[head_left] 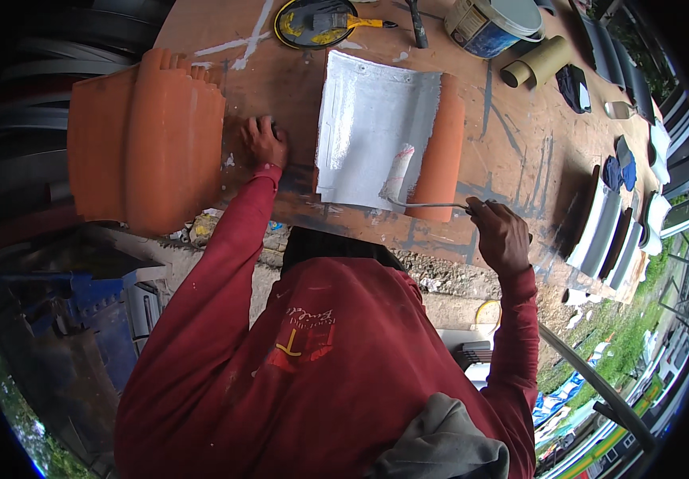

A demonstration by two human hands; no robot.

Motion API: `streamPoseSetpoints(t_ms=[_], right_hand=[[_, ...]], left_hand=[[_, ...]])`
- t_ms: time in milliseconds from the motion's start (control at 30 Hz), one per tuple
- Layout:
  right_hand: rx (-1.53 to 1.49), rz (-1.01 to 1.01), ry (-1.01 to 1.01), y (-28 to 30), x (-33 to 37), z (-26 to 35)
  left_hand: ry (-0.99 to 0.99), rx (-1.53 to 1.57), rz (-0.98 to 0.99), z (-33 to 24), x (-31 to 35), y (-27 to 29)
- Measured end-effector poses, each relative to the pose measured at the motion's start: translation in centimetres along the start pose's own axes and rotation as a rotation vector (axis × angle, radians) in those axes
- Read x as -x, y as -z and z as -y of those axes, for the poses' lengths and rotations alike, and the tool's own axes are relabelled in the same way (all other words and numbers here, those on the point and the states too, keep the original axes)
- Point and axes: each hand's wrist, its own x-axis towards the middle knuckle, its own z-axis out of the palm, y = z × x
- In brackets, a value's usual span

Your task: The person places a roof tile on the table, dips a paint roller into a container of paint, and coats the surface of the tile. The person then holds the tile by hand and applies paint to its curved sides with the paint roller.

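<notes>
A roof tile [372,120] lies on the table in front of me, most of its face coated in wet-looking white paint. Its right-hand strip is still bare orange. My right hand [504,233] grips the handle of a small paint roller [399,172], whose white sleeve rests on the tile's lower part, near the border of paint and bare clay. To the left of the tile, my left hand [265,144] leans on the tabletop, fingers slightly bent and apart, with no held thing visible. A stack of orange roof tiles [148,144] stands left of that hand.
Beyond the tile lie a paint-smeared round lid [300,24] with a brush [344,21] across it, and a paint bucket [488,28]. A brownish-green rolled piece [538,62] is beside the bucket. Painted tiles [600,223] line the table's right side.
</notes>
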Motion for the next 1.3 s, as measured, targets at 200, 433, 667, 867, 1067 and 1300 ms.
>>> streamPoseSetpoints(t_ms=[200,433,667,867,1067,1300], right_hand=[[0.157,0.097,0.082,-0.8,-6.2,-1.6],[-0.15,0.193,0.047,-5.5,-11.2,2.6],[0.134,0.393,-0.193,-0.4,-8.7,-1.2],[-0.091,0.311,-0.132,-4.3,-11.2,1.7],[-0.154,0.255,-0.175,-5.6,-7.0,2.7],[-0.01,0.185,-0.335,1.7,2.8,2.3]], left_hand=[[0.005,0.045,-0.019,0.1,0.5,-0.7],[0.032,0.063,-0.032,-0.6,0.5,-0.3],[0.052,0.151,0.024,-0.9,-0.1,0.8],[0.011,0.081,-0.036,-0.8,0.1,0.7],[-0.028,0.093,-0.073,-0.3,-0.1,0.8],[-0.102,0.041,-0.103,0.1,0.1,0.3]])
